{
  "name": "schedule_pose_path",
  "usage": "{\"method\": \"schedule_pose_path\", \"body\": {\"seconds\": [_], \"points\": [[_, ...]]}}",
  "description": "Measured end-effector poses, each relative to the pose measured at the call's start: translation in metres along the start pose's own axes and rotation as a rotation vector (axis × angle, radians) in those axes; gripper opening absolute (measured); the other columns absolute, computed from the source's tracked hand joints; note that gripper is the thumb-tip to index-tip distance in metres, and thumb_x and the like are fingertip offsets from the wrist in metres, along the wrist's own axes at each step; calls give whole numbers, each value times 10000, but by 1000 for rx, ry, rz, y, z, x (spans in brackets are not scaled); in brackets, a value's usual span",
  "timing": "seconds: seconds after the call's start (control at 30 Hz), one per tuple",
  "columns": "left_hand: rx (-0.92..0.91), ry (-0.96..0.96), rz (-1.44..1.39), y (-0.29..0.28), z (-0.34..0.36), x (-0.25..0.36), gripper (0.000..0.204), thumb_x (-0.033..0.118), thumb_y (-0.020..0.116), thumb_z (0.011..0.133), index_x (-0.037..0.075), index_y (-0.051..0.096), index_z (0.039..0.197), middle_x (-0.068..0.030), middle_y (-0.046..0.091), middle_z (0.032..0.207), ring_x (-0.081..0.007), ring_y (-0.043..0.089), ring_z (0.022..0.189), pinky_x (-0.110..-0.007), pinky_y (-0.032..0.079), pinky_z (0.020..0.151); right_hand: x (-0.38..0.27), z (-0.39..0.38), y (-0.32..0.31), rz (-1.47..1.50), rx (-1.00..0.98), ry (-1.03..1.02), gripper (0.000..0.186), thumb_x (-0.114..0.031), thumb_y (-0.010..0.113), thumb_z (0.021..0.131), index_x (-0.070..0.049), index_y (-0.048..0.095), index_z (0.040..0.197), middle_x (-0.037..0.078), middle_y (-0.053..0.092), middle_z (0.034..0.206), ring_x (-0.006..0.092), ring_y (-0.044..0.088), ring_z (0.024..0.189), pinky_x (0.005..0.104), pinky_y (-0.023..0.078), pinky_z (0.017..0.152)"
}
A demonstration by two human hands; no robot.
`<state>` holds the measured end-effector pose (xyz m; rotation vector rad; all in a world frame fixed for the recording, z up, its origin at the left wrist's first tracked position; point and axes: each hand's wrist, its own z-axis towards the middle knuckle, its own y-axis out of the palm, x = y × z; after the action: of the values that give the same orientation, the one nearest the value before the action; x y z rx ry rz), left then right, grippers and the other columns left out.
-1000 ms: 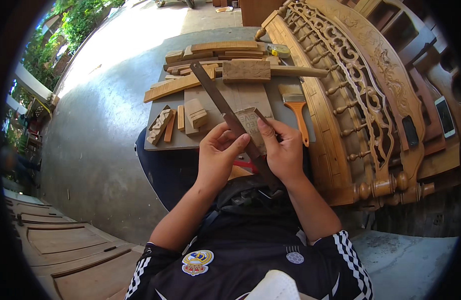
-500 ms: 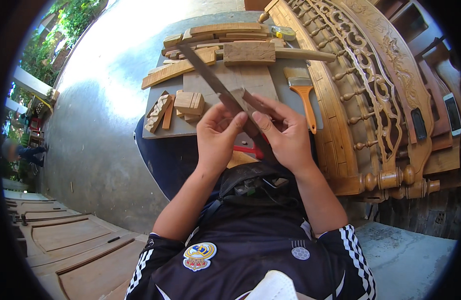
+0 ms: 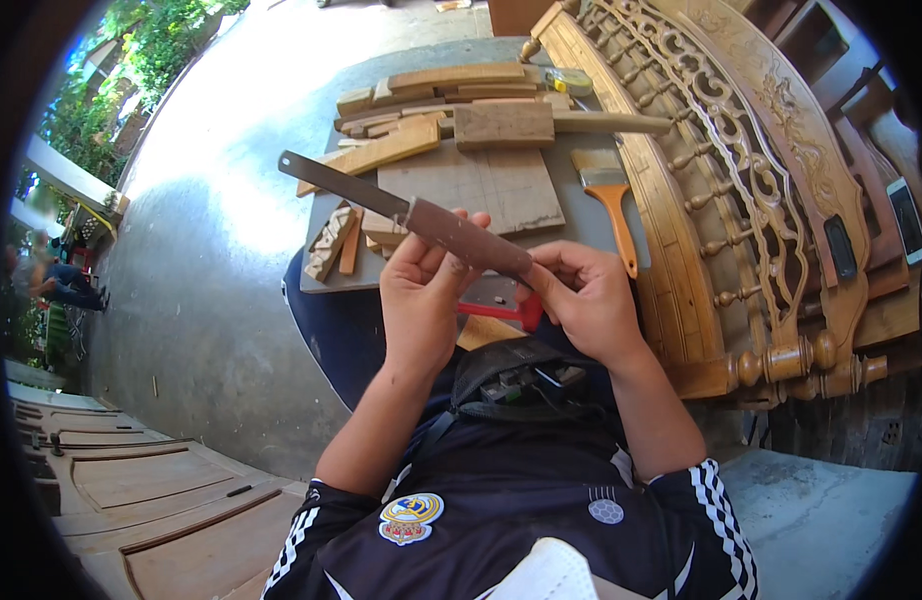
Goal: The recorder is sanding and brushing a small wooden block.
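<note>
A long dark metal strip (image 3: 339, 180) with a holed tip angles up-left across my hands; its lower part has brown sandpaper (image 3: 451, 231) wrapped round it. My left hand (image 3: 424, 295) is closed round the wrapped part from below, fingertips at the paper. My right hand (image 3: 591, 300) pinches the right-hand end of the wrap. Beneath them a red object (image 3: 516, 312) is partly hidden at the grey work board's (image 3: 577, 222) near edge. On the board are a pale wooden panel (image 3: 496, 190), several wood pieces (image 3: 401, 142) and an orange-handled brush (image 3: 612, 215).
A carved wooden furniture piece (image 3: 726, 140) leans along the right, bearing two phones (image 3: 903, 220). A yellow tape measure (image 3: 566, 83) sits at the board's back. Wooden door panels (image 3: 146, 475) lie lower left. Another person (image 3: 66, 285) is at the far left on the concrete floor (image 3: 186, 300).
The metal strip has tilted flatter, its tip moving left and down. The sandpaper is now wrapped more closely round it, and my right hand has moved slightly right, to the wrap's end.
</note>
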<state>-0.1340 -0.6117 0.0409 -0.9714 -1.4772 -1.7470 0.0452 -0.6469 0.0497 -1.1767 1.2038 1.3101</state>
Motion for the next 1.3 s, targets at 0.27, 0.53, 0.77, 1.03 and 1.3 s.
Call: {"method": "schedule_pose_path", "body": {"seconds": [0.27,0.53,0.77,1.03,1.3], "points": [[-22,-88,-87,0,-1,5,312,25,636,978,-54,550,1268,-210,663,1232,-333,684,1124,-435,591,961,0,-3,-1,-76,11,43,191,-60,669,975,14,719,1144,55,738,812,42,609,641,201,467,542],[-68,-87,-106,1,-1,7,343,21,641,979,-67,541,1295,-199,650,1278,-301,671,1155,-401,579,991,1,-4,3,-123,27,-139,379,-39,666,959,-46,649,1338,71,754,830,42,607,589,218,497,524],[-82,-81,-111,-2,-4,5,318,48,657,976,-56,560,1260,-194,673,1238,-286,682,1134,-400,578,981,-14,-5,-5,-270,-78,-260,488,10,714,874,-60,638,1352,121,762,990,174,728,766,290,572,695],[-52,4,-24,12,-16,-12,265,-13,644,950,-40,614,1212,-171,696,1195,-244,687,1105,-382,578,967,-17,-12,1,-646,108,-648,477,27,764,746,-48,706,1214,135,711,1119,324,679,989,401,548,859],[-23,-27,-37,13,-22,-14,254,17,637,975,-40,627,1222,-154,698,1211,-217,683,1103,-356,587,946,-10,-13,6,-619,150,-716,349,3,726,802,-5,722,1151,119,720,1053,304,679,956,387,537,829]]}}
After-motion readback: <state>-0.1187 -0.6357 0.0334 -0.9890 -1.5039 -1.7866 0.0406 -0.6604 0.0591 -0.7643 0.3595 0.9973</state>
